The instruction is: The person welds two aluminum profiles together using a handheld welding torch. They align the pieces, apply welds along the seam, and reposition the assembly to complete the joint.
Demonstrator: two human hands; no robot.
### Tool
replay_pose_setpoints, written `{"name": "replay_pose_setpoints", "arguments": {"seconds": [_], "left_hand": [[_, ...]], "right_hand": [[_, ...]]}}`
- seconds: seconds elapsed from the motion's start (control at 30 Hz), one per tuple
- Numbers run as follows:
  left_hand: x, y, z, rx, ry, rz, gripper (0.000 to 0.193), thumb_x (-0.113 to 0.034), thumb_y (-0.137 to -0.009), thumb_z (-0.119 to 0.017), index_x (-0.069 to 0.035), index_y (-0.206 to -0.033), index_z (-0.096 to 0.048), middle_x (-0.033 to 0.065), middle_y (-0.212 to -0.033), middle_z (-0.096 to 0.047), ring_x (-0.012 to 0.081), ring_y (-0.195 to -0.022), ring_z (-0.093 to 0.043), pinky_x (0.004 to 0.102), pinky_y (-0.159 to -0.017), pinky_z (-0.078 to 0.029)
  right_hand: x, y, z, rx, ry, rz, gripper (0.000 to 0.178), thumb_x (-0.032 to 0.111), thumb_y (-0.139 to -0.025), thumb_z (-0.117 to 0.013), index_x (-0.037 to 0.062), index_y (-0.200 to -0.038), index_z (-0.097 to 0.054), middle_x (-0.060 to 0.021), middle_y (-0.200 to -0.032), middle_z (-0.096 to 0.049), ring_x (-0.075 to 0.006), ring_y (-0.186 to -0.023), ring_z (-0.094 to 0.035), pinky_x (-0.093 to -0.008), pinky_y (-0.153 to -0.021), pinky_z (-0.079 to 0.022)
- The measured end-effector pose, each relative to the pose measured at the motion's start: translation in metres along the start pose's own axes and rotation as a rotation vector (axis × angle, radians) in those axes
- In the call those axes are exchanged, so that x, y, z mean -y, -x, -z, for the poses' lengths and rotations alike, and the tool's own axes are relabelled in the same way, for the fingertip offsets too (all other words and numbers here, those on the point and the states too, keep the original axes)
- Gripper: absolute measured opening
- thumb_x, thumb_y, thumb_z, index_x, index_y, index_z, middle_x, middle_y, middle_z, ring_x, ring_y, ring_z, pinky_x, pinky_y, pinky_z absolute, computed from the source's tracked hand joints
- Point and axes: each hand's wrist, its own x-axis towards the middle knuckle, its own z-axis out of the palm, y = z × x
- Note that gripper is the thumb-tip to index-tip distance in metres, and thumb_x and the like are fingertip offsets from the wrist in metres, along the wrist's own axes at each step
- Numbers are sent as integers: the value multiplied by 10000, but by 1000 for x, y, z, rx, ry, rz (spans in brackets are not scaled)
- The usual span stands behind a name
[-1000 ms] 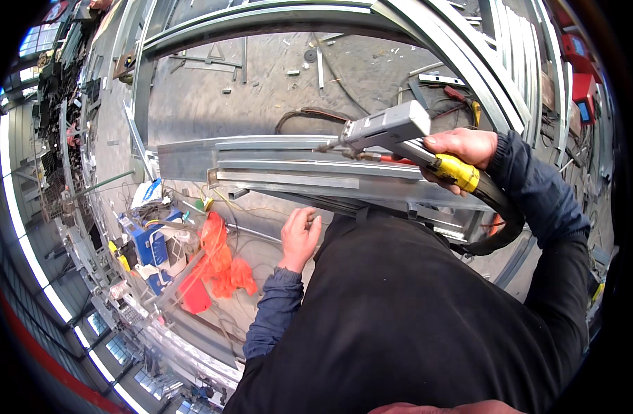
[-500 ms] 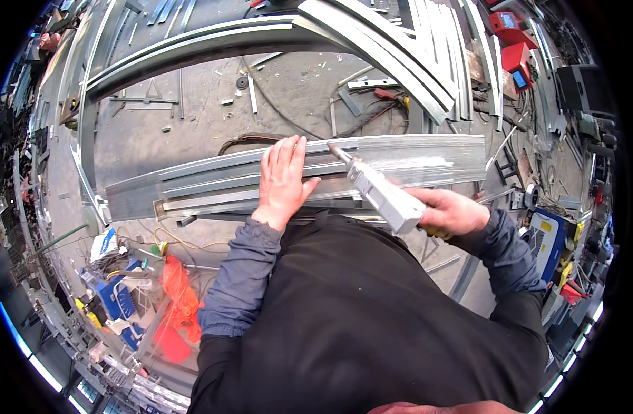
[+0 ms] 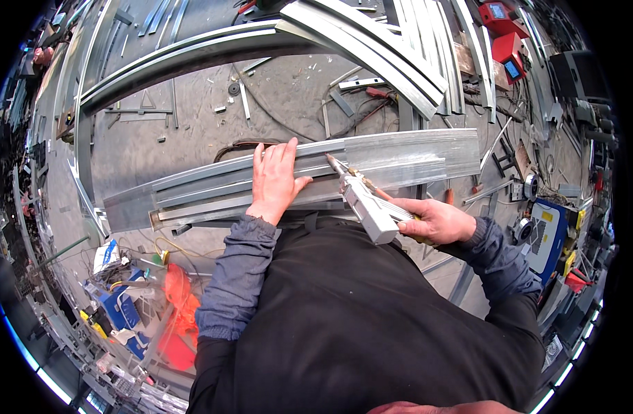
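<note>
A long silver metal panel [image 3: 413,153] with raised lengthwise ribs lies crosswise in front of my body. Flat on its ribs rests my left hand [image 3: 274,178], palm down, the fingers stretched toward the far edge. My right hand [image 3: 441,221] grips a handheld welding gun [image 3: 372,214] with a boxy white-grey body, held slanting over the panel. Its narrow copper-coloured tip points far left, at a rib a little right of my left hand. Whether the tip touches the metal I cannot tell. The gun's body hides part of the panel's near edge.
Beyond the panel stands a large metal frame [image 3: 192,52], with long silver profiles [image 3: 372,52] stacked at the far right. Cables and offcuts lie on the floor [image 3: 199,127]. Red machines [image 3: 510,52] stand far right, a blue-and-white box [image 3: 546,238] at right, orange plastic [image 3: 180,297] at lower left.
The gun's tip has come nearer to me, from the panel's far edge to an inner rib, and its body has turned slightly. My left hand stays on the panel. The whole view has shifted a little.
</note>
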Motion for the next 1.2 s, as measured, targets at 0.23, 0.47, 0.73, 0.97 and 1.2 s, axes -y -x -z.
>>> {"name": "replay_pose_setpoints", "arguments": {"seconds": [0.23,0.47,0.73,0.97,1.2], "left_hand": [[2,-1,-4,7,3,22,1135,-408,-709,-1008,-67,-1640,-455,110,-1342,-683,295,-1340,-611,573,-1344,-269],[0,0,-4,-22,-23,20,1177,-421,-705,-1009,-57,-1661,-427,105,-1372,-671,289,-1388,-587,619,-1361,-213],[0,3,-3,35,-19,45,1293,-435,-745,-989,-51,-1743,-263,79,-1421,-656,273,-1443,-557,638,-1375,-143],[1,4,1,89,-62,37,1330,-475,-791,-956,-35,-1766,-166,121,-1471,-667,263,-1505,-520,641,-1382,-94],[1,4,9,114,36,46,1344,-406,-786,-957,-27,-1773,-128,134,-1502,-659,288,-1525,-510,643,-1375,-128]], "right_hand": [[4,0,-1,-5,-43,-18,651,373,-1123,-701,96,-1677,-501,-115,-1305,-784,-168,-1159,-727,-335,-1043,-559],[1,-1,0,-7,-51,-17,655,377,-1124,-706,103,-1681,-499,-107,-1311,-782,-147,-1162,-710,-327,-1047,-553],[8,0,0,15,-114,-55,652,372,-1132,-698,107,-1691,-492,-84,-1300,-774,-136,-1154,-692,-319,-1040,-548],[-2,0,1,14,-131,-47,651,382,-1133,-695,96,-1683,-497,-80,-1308,-767,-132,-1158,-683,-315,-1040,-544],[-12,-1,2,-1,-123,2,651,380,-1134,-693,83,-1679,-497,-92,-1336,-763,-137,-1185,-681,-316,-1056,-539]]}}
